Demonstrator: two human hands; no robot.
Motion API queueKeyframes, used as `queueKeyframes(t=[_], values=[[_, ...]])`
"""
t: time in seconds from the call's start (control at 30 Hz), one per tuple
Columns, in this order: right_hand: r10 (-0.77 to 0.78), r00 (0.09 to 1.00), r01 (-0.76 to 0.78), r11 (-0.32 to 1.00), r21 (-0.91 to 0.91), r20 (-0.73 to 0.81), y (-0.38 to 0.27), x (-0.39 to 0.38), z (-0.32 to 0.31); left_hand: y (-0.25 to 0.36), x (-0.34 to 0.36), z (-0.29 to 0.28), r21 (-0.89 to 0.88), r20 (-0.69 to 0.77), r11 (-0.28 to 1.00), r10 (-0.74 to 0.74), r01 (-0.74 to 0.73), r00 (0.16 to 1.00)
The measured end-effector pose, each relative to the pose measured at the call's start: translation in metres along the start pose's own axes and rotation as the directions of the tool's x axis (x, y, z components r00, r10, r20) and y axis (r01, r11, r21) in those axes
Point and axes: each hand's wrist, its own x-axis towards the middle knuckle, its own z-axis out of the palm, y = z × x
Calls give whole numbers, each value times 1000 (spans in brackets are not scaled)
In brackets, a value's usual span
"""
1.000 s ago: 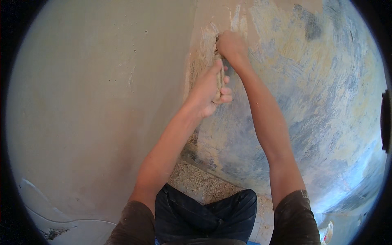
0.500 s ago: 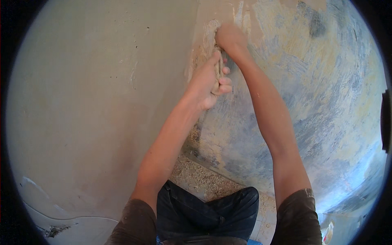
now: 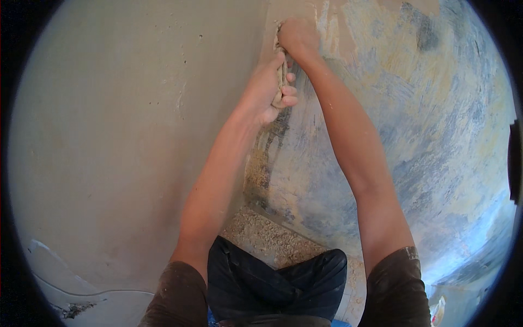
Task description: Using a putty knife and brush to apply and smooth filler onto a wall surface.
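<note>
My left hand (image 3: 268, 87) is closed around a flat tool (image 3: 281, 82) caked with beige plaster, seen nearly edge-on, so its exact kind does not show. Its fingers wrap the right side and the thumb lies along the top. Just above and to the right, my right hand (image 3: 298, 39) is closed in a fist against the wall by the inner corner. Whatever it grips is hidden behind the knuckles. Rough beige plaster (image 3: 277, 27) shows at the left edge of that fist. The patchy wall (image 3: 425, 109) carries grey, blue and yellow smears, with fresher beige near its top.
A smooth beige wall (image 3: 109, 136) meets the patchy one at the corner, to my left. Crumbled plaster (image 3: 272, 237) litters the floor below, in front of my dark trousers (image 3: 278, 283). A thin cable (image 3: 109, 291) runs along the lower left.
Both hands have shifted up and slightly left along the corner, keeping close together. More of the dark, bare corner strip now shows below my left hand.
</note>
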Motion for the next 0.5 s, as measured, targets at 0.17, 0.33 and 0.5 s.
queueKeyframes(t=[0.17, 0.33, 0.5], values=[[54, 983, -34, 993, -116, 173, 22, -35, 3, -29, -23, -7, -40, -16, 990, -133, 132, 991], [83, 984, -67, 992, -106, 157, 25, -63, -3, -46, -38, -8, 31, -64, 989, -142, 144, 988], [70, 989, -72, 997, 9, 130, 32, -92, 1, -63, -63, -23, 87, -73, 987, -132, 138, 989]])
